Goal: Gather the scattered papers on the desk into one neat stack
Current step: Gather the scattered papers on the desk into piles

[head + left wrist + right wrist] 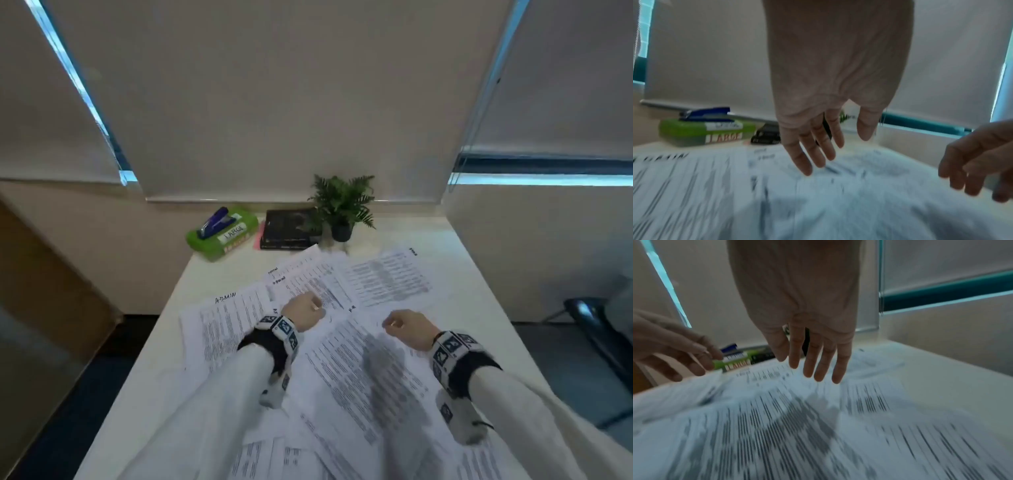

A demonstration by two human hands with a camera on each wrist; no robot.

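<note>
Several printed white papers [356,370] lie scattered and overlapping across the desk [459,284]; one at the left is headed "ADMIN" [225,297]. My left hand [303,308] hovers above the middle sheets with fingers straight and relaxed [813,154], holding nothing. My right hand [406,325] hovers a little to its right above a large sheet, its fingers [818,366] hanging down straight and apart, close to the paper [818,426]. Whether the fingertips touch the paper is unclear. Both wrist views are blurred.
At the desk's far edge stand a green box [222,236] labelled "LARGE" with a blue stapler [215,221] on top, a stack of dark books [289,229] and a small potted fern [342,205]. A dark chair [596,325] sits off to the right.
</note>
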